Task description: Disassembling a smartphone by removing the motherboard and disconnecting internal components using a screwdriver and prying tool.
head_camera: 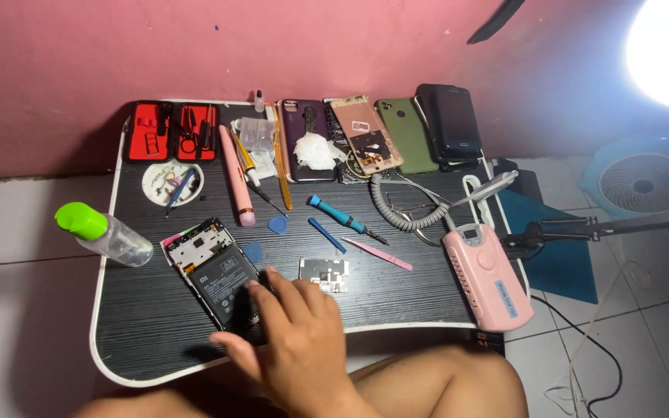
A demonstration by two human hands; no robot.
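The opened phone (214, 272) lies with its back cover off on the front left part of the small black table (149, 325), turned diagonal, with its lower end close to the table's front edge. One hand (296, 344) rests on its lower right corner; the fingers are spread flat on the phone and not closed around anything. I cannot tell for sure if this is the left or the right hand, and no second hand is in view.

Just right of the fingers lies a small metal plate (324, 272), near but apart from the phone. A blue pick (253, 251) touches the phone's upper right edge.

To the left of the phone, a clear bottle with green cap (102, 234) lies across the table's left edge and sticks out over it. On the right edge, a pink device (483, 272) hangs partly over the rim.

The middle holds a blue screwdriver (344, 217), a thin blue tool (327, 234) and a pink tool (377, 253). Between these and the front edge there is open black surface. Along the back edge stand a red tool case (170, 131) and a row of phones (385, 133).
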